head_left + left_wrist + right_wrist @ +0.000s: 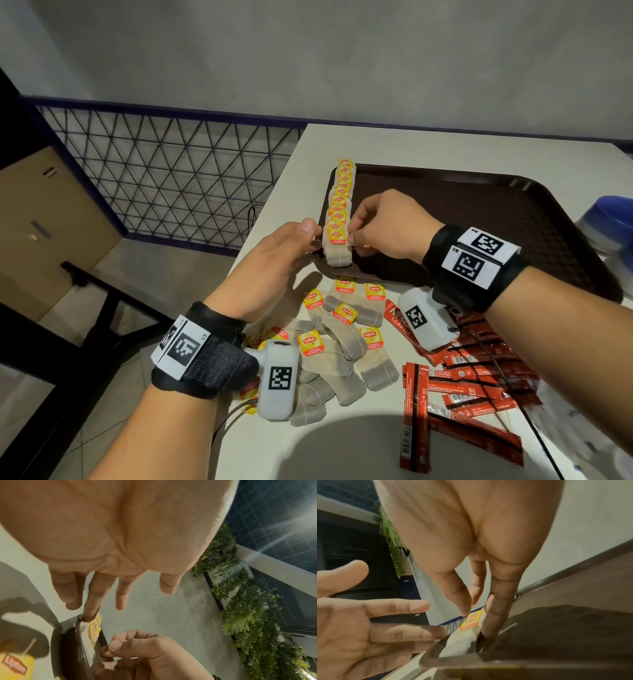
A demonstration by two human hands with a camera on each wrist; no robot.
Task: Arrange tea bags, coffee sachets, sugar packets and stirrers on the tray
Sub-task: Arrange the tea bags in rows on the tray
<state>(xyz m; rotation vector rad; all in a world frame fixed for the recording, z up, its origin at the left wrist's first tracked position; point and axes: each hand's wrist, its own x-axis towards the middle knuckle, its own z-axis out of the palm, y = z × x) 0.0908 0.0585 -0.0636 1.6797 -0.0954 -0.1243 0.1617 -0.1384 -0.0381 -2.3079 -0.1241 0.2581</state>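
At the left edge of the dark brown plastic tray (479,202), the left hand (270,260) is flat, fingers straight, its grip holding nothing, touching the tray rim beside the row of paper tea bags with yellow tags (339,212) overlapped along that side. The right hand (387,226) curls its fingertips against the row's near end; whether it pinches a bag, I cannot tell. The right wrist view shows its fingers (496,615) reaching to the tray floor beside the bags. Loose soft tea bags (342,342) and glossy red coffee sachets (462,377) lie on the white counter (359,445) before the tray.
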